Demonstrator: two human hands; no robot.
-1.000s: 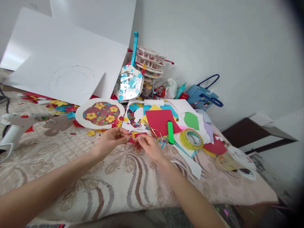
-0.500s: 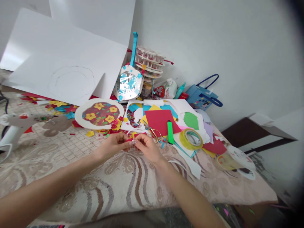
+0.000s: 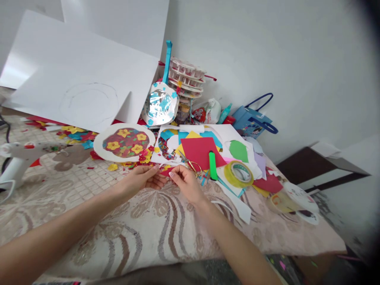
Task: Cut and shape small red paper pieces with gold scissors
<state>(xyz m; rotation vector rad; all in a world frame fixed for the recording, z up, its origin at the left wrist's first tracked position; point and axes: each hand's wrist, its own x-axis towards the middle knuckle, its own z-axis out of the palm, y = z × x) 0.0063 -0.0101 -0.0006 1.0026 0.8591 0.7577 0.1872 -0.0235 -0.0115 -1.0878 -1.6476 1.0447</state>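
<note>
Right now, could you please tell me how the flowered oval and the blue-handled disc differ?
The oval lies down, while the disc is propped up, its handle pointing upward.
The oval shows no handle; the disc has a long blue one.
The oval's middle is reddish with yellow flowers, whereas the disc's is shiny and patched with blue.
The oval looks wider than the disc.
Both have a white border around a decorated centre.

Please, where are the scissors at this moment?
In the head view, the gold-handled scissors lie near the middle, just beyond the right hand and left of the green tool.
</note>
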